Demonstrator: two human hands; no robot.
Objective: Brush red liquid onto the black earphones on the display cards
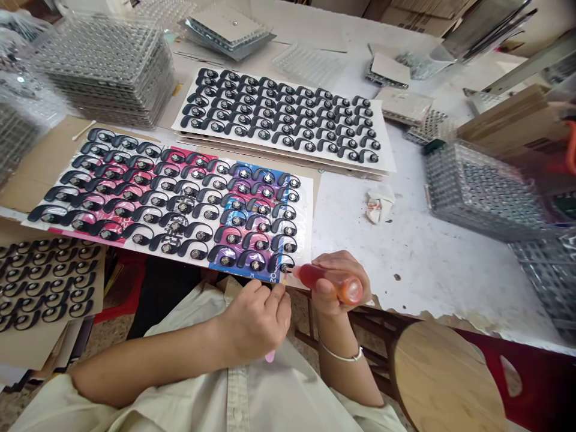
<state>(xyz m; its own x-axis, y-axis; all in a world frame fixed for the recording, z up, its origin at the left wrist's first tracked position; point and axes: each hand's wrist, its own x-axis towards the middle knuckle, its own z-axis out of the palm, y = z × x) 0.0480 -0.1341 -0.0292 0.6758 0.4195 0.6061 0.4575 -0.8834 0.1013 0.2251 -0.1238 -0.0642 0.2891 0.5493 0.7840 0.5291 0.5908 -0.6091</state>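
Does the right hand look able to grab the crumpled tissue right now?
Probably not straight away: the right hand grips the red bottle, though nothing tall seems to stand between it and the crumpled tissue.

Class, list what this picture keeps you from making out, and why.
Head view: most of the small pink object, covered by the closed left hand.
Head view: whether the nozzle of the translucent red bottle touches the black hook-shaped piece beside it; too small.
Head view: some lettering on the pink, blue and white sheet, covered by such pieces.
Head view: how far the leftmost grey plastic stack reaches, cut off by the edge.
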